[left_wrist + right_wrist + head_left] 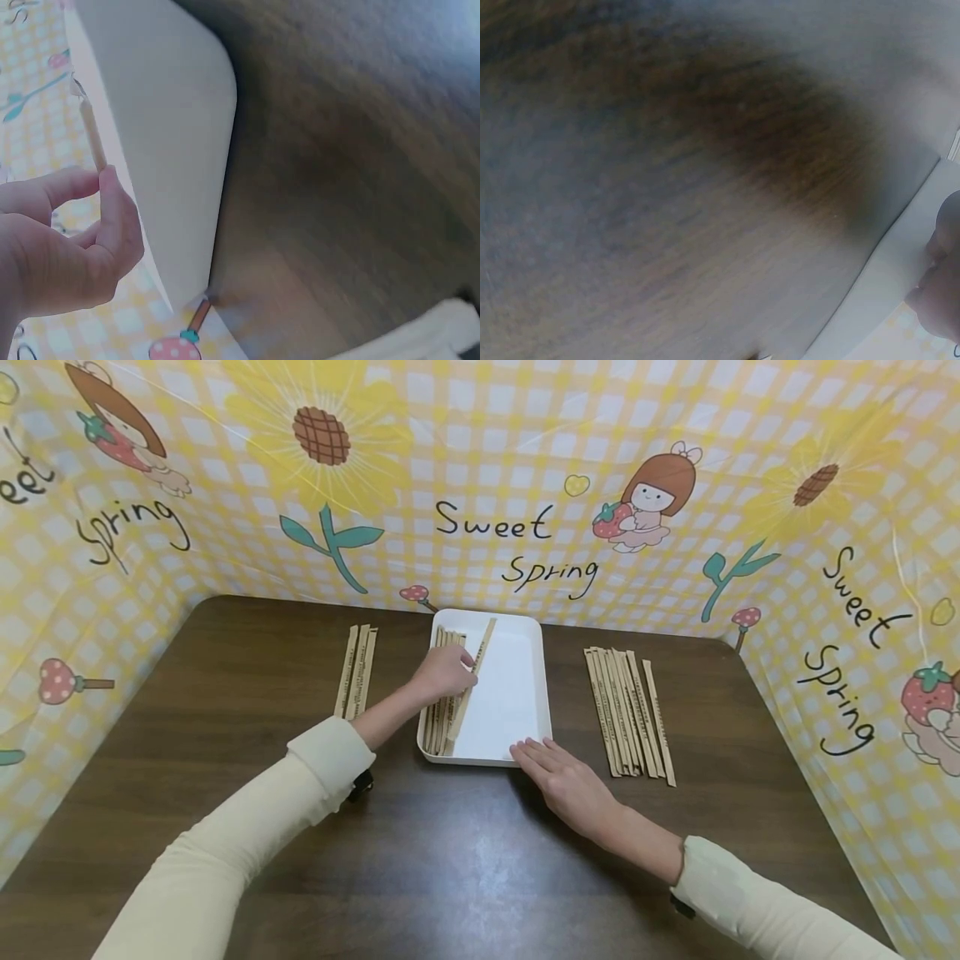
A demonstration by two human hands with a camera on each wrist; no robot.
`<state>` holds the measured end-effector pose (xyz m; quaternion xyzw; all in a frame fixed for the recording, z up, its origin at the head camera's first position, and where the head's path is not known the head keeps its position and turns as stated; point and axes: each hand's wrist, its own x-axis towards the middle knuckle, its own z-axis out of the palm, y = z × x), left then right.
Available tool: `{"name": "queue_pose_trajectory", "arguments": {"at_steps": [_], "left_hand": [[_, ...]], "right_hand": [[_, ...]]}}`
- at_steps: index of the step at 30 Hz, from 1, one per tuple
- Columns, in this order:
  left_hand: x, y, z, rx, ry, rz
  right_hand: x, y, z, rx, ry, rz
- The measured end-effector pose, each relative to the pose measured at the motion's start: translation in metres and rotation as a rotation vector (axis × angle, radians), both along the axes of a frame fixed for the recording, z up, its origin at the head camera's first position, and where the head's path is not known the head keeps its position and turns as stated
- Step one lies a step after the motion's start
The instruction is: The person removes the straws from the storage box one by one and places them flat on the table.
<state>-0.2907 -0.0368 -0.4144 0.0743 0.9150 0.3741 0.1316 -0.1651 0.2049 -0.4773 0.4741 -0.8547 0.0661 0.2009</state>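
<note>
A white rectangular tray (510, 693) holds several paper-wrapped sticks (433, 727) along its left side. My left hand (444, 672) pinches one wrapped stick (483, 647) over the tray, tilted with its far end to the right. In the left wrist view, thumb and finger of the left hand (75, 247) grip the stick (91, 135) beside the tray's outer wall (169, 135). My right hand (573, 789) has its fingers extended, touching the tray's near right corner. The right wrist view shows part of that hand (941, 289) at the tray wall (877, 289).
A few wrapped sticks (356, 672) lie on the brown table (225, 693) left of the tray. Several more (618, 714) lie in a row to its right. A checked, patterned cloth (480, 468) stands behind and along both sides of the table.
</note>
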Motion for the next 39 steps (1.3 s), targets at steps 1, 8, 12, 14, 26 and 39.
{"name": "queue_pose_trajectory", "arguments": {"at_steps": [1, 8, 12, 14, 26, 39], "left_hand": [[-0.001, -0.003, 0.002, 0.012, -0.008, 0.012], [-0.006, -0.029, 0.011, 0.139, -0.057, 0.1], [-0.005, -0.048, 0.013, 0.162, -0.05, 0.116], [-0.005, -0.057, 0.012, 0.173, -0.047, 0.12], [0.008, -0.118, 0.0, 0.082, -0.055, 0.198], [0.014, -0.155, -0.013, 0.119, -0.129, 0.229]], "right_hand": [[0.0, 0.0, 0.0, -0.001, 0.0, 0.001], [-0.001, 0.001, 0.001, 0.0, 0.0, 0.006], [-0.001, 0.001, 0.0, -0.007, 0.0, 0.011], [-0.002, 0.001, -0.001, -0.008, -0.003, 0.013], [-0.002, 0.001, 0.0, -0.011, -0.012, 0.011], [0.0, 0.0, 0.0, -0.011, 0.005, 0.01]]}}
